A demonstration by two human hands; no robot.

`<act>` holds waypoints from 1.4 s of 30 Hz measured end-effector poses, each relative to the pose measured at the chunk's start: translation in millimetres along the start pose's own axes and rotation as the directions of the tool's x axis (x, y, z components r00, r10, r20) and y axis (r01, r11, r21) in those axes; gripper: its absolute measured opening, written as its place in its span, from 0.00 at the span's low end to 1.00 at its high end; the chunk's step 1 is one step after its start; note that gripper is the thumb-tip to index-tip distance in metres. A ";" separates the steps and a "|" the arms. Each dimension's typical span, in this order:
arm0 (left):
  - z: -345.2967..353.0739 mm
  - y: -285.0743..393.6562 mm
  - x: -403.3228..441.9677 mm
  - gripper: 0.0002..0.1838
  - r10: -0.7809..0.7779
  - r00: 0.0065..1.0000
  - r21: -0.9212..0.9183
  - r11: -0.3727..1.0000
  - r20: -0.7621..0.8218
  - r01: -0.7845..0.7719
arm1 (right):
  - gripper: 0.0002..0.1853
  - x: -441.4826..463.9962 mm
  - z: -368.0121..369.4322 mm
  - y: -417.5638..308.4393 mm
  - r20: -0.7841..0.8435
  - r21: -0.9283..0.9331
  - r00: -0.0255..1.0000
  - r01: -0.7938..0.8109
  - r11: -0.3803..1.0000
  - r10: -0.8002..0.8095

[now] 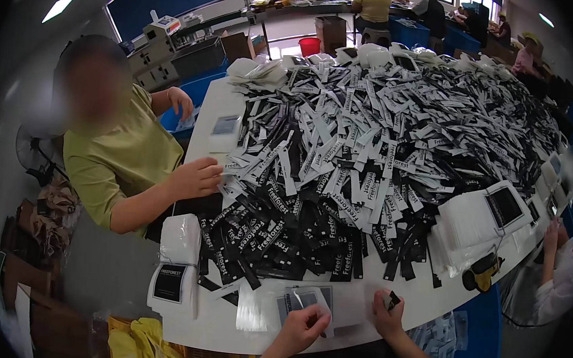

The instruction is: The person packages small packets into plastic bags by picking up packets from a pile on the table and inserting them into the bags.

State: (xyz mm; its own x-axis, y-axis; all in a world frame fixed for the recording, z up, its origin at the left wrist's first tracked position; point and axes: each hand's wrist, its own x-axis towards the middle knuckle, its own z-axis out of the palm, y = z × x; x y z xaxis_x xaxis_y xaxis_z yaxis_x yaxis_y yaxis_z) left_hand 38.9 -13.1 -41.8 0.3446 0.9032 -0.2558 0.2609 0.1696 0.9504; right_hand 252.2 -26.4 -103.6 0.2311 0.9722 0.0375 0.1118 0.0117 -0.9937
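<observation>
Near the front edge of the white table, my left hand is closed, pinching the edge of a flat plastic bag with a grey printed panel. My right hand, to its right, has its fingers closed on a small black packet, mostly hidden in the grip. Just beyond both hands begins a large heap of slim black and white packets printed "Freeforest". Left of my left hand lies a stack of white bags with a black label.
A thick stack of bags lies at the right, beside a black and yellow object. A blue bin stands below the table's right edge. One co-worker reaches into the heap from the left; another person's sleeve shows at the right.
</observation>
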 end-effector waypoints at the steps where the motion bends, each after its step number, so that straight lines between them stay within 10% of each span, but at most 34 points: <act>1: 2.6 -3.7 2.1 0.10 -0.008 0.999 -0.109 0.994 0.035 0.011 | 0.13 -3.7 5.1 -9.1 0.033 0.241 0.990 -0.139 0.961 0.135; 4: 13.6 -12.6 5.0 0.09 0.066 0.997 -0.142 0.988 0.042 -0.059 | 0.14 1.0 24.0 -65.9 0.188 -0.166 0.981 0.071 0.984 -0.039; 8: 11.3 -5.0 1.5 0.08 0.210 0.976 0.008 0.977 0.051 -0.211 | 0.09 9.9 29.0 -75.2 0.578 -0.005 0.808 -0.135 0.991 0.113; 11: -2.2 -6.6 -2.9 0.06 0.092 0.958 -0.082 0.994 0.273 -0.072 | 0.12 17.4 14.0 -61.5 0.726 -0.102 0.684 0.004 0.995 0.072; 15: 4.5 -3.7 -2.2 0.05 0.164 0.980 -0.038 0.986 0.111 -0.161 | 0.10 8.8 21.8 -60.7 0.699 -0.098 0.694 -0.145 0.985 0.172; 17: 7.6 -3.7 1.0 0.06 0.434 0.900 0.228 0.880 -0.027 -0.417 | 0.13 -0.5 39.5 -74.9 0.467 0.036 0.884 0.021 0.999 -0.035; 24: 8.7 -11.3 -3.3 0.08 0.399 0.916 0.282 0.884 -0.034 -0.374 | 0.22 -5.1 36.4 -67.9 0.402 -0.240 0.867 0.410 0.880 -0.294; 26: 17.0 -10.5 -5.7 0.05 0.569 0.814 0.445 0.762 -0.115 -0.470 | 0.20 -3.2 41.9 -68.5 0.308 -0.291 0.904 0.386 0.876 -0.296; 30: 9.6 -0.5 -13.5 0.08 0.421 0.890 0.443 0.841 -0.177 -0.310 | 0.15 4.5 34.5 -71.5 0.295 -0.189 0.944 0.209 0.960 -0.147; 33: 1.4 6.7 -13.6 0.11 0.863 0.438 0.617 0.491 -0.250 -0.615 | 0.11 0.3 33.5 -69.7 0.434 0.040 0.899 0.044 0.998 -0.057; 37: -9.7 15.6 -14.2 0.19 0.861 0.473 0.619 0.271 0.187 -0.737 | 0.12 -5.0 34.6 -77.2 0.513 0.338 0.857 -0.144 0.930 -0.053; 42: 5.5 37.0 -6.8 0.29 0.757 0.651 0.568 0.510 0.060 -0.646 | 0.12 -8.6 23.5 -78.0 0.475 0.420 0.868 -0.369 0.829 0.145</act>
State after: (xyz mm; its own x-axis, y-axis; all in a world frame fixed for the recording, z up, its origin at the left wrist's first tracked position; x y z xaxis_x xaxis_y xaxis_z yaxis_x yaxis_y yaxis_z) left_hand 51.2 -15.1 -5.9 0.4756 0.6925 0.5425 0.4226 -0.7207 0.5495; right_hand 218.7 -30.1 -28.9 -0.2423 0.9565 -0.1622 -0.3986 -0.2506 -0.8822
